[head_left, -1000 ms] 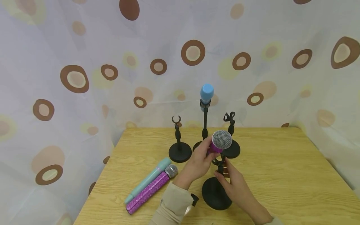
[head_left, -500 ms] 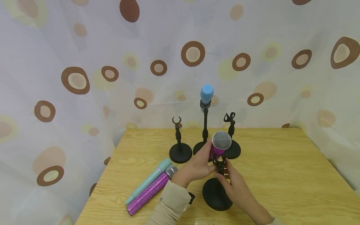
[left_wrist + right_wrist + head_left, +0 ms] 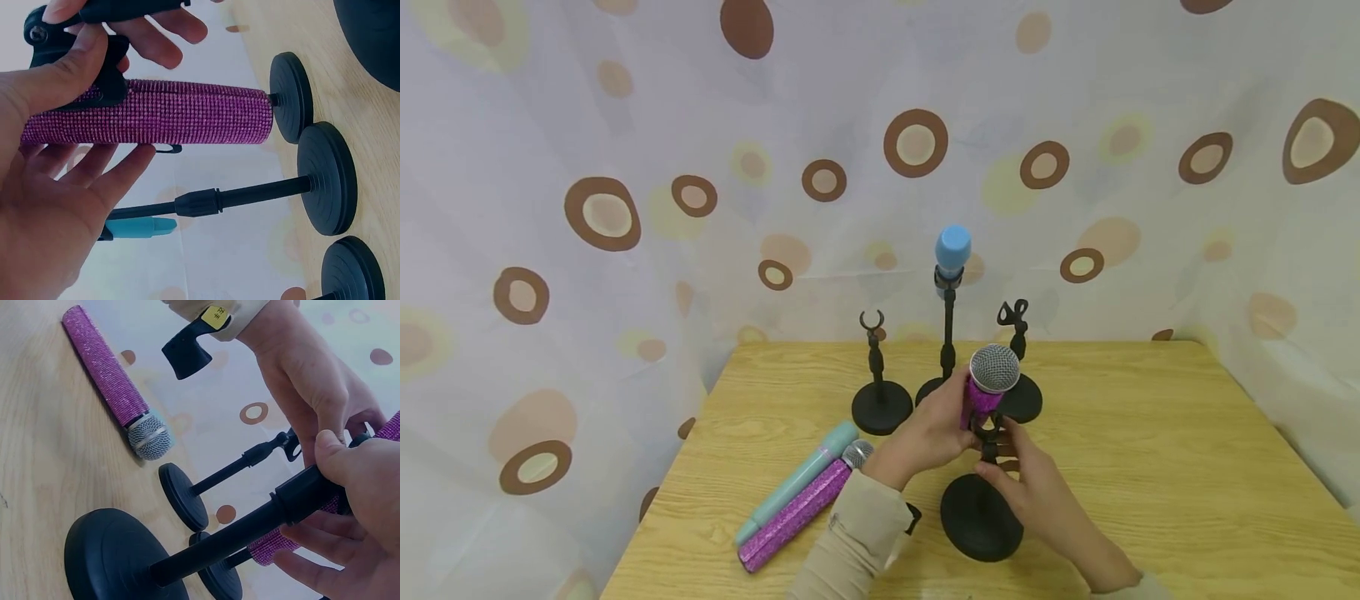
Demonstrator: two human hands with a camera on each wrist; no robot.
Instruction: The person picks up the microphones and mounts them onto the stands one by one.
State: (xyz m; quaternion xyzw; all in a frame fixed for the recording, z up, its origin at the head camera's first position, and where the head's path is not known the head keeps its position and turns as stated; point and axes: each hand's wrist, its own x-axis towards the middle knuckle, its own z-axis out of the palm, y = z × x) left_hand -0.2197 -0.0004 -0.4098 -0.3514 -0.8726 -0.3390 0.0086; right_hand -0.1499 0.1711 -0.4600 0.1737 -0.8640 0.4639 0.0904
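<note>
My left hand [image 3: 931, 429] holds a purple rhinestone-covered microphone [image 3: 200, 112], silver mesh head up, against the clip of a black microphone stand [image 3: 981, 517]. In the left wrist view, the thumb lies on the black clip [image 3: 111, 81] and the fingers support the handle's other side. Whether the handle is fully seated in the clip cannot be told. My right hand [image 3: 1033, 483] grips the upper post [image 3: 306, 490] of the same stand just below the clip, thumb on one side and fingers round the other. The stand's round base is on the table.
Left on the table [image 3: 1150, 500] lie a teal microphone [image 3: 797, 483] and another purple microphone [image 3: 797, 512]. Behind the hands stand a stand with a blue microphone [image 3: 952, 248] and two stands with bare clips, left [image 3: 880, 407] and right [image 3: 1022, 400]. A patterned curtain [image 3: 880, 83] hangs behind.
The left hand and its microphone have shifted slightly, and more of the purple handle now shows above the clip. The right hand and stand have barely moved.
</note>
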